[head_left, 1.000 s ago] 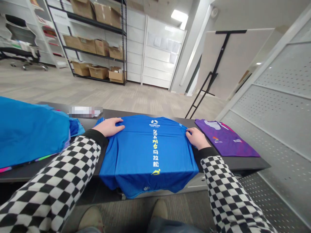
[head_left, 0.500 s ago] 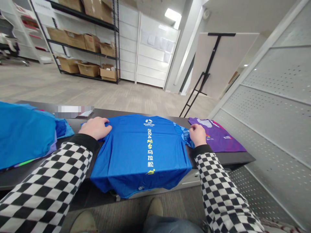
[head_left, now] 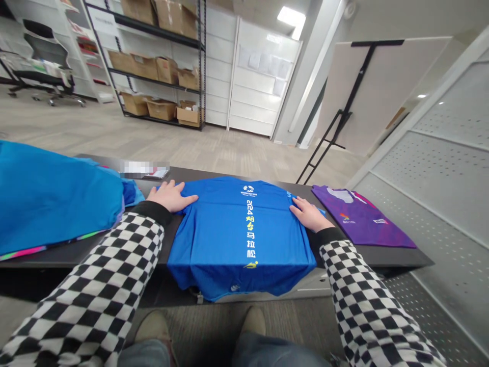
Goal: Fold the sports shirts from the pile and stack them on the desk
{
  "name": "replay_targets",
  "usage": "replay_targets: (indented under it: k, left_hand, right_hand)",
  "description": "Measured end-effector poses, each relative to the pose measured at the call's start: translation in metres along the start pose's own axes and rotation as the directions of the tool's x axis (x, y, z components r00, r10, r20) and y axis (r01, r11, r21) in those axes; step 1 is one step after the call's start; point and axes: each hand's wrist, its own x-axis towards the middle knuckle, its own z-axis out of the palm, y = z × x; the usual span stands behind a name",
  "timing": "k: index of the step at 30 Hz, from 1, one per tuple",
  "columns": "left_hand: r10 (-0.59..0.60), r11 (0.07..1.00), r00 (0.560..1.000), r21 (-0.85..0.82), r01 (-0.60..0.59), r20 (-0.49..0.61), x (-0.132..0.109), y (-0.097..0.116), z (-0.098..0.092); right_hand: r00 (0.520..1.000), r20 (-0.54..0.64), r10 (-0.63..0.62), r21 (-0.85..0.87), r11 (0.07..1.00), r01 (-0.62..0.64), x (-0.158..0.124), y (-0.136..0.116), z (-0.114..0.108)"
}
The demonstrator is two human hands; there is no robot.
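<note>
From my end of the feed, the background is a pale room: a rack (head_left: 160, 83) of cardboard boxes (head_left: 162, 109), a chair (head_left: 44, 51) at far left, and a board (head_left: 397, 86) on a black stand. The dark table (head_left: 385, 257) runs across the foreground.

The blue shirt (head_left: 217, 229) lies at the middle of it, print facing up, its near end hanging over the near edge.

I read the left hand (head_left: 171, 198) as open, palm down, fingers spread on the shirt's far left corner and gripping nothing that I can see. The right hand (head_left: 308, 214) rests on the far right corner, fingers stretched out and lying closer together; I see no pinch on the cloth, though its underside is hidden from me.

On progress, I'd judge the spreading nearly done. The middle is flat, and the line of print runs straight from the far end towards me. What is left, as far as I can tell, is small: creases run down the left side, and some lighter cloth sticks out past the right hand. No part of the body looks folded over, and I can't make out how the cloth lies under the palms.

To the right, apart from it, a purple shirt (head_left: 367, 232) lies flat and compact. To the left sits a loose pile (head_left: 57, 199) of bright clothes, with a pixelated item (head_left: 143, 169) behind.
</note>
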Motion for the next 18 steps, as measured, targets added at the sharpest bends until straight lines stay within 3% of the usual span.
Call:
replay_targets:
  k: [2, 5, 8, 12, 15, 18]
  left_hand:
    - [0.002, 1.000, 0.998, 0.011, -0.001, -0.060, -0.006, 0.006, -0.003]
    - [0.107, 0.994, 0.989, -0.003, -0.108, -0.101, -0.014, 0.021, -0.003]
    - [0.204, 0.979, 0.978, -0.013, -0.204, 0.034, -0.015, 0.033, -0.002]
    - [0.232, 0.973, 0.960, -0.025, -0.231, 0.154, 0.000, 0.030, -0.006]
    - [0.255, 0.967, 0.949, -0.039, -0.252, 0.187, 0.016, 0.026, -0.008]
    - [0.248, 0.969, 0.957, -0.035, -0.246, 0.149, 0.026, 0.031, -0.004]
  right_hand:
    - [1.000, 0.019, 0.010, -0.015, 1.000, -0.010, 0.001, 0.000, -0.001]
    - [0.999, 0.032, 0.019, -0.030, 0.999, -0.018, 0.004, 0.000, -0.001]
    - [0.999, 0.034, 0.019, -0.037, 0.999, -0.018, 0.006, 0.000, 0.000]
    - [0.998, 0.042, 0.037, -0.045, 0.998, -0.035, 0.013, 0.003, -0.002]
    - [0.998, 0.050, 0.045, -0.045, 0.998, -0.043, 0.021, 0.007, -0.003]
    - [0.998, 0.045, 0.044, -0.047, 0.998, -0.042, 0.027, 0.013, -0.005]
